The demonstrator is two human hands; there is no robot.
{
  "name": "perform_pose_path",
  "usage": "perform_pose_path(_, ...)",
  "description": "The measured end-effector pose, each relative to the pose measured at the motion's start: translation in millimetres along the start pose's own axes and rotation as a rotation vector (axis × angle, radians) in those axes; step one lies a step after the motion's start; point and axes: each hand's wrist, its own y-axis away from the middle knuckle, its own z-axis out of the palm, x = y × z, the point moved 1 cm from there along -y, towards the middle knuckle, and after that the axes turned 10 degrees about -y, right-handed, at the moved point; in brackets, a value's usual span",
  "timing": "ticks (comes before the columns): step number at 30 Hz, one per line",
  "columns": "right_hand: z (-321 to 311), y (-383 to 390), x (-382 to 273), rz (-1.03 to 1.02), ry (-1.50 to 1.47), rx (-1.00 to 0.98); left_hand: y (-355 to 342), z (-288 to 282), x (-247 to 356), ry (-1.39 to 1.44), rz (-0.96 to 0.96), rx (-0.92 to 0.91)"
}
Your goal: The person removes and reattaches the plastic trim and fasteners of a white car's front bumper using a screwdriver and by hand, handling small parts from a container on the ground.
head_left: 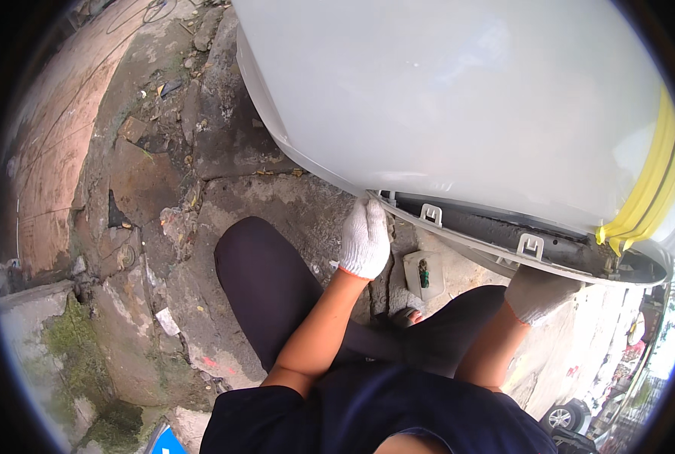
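Observation:
In front of me is a large, glossy light-grey car body panel. Along its lower edge runs a matching bumper cover with square clip tabs, its upper edge apart from the body. A dark gap shows between the two. My left hand, in a white knitted glove, is closed on the cover's left end. Also gloved, my right hand reaches under the cover's right part and touches it from below; its fingers are hidden behind the rim.
Yellow masking tape covers the body's right edge. Below the cover, a pale square container with something green inside stands on cracked concrete. Mossy blocks lie at the left, a blue object at the lower edge. A car wheel shows lower right.

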Motion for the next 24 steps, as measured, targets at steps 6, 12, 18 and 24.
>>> perform_pose_path(6,9,60,49,0.487,-0.186,-0.659,-5,0,-3,-0.162,0.345,0.058)
perform_pose_path(12,54,95,83,0.350,0.038,-0.779,-5,-8,8,-0.022,0.342,-0.006)
perform_pose_path(18,77,118,81,0.163,0.286,-0.764,-7,-5,-6,0.139,0.356,0.043)
perform_pose_path(24,71,116,77,0.188,0.231,-0.761,6,34,-20,0.926,-0.264,-0.188)
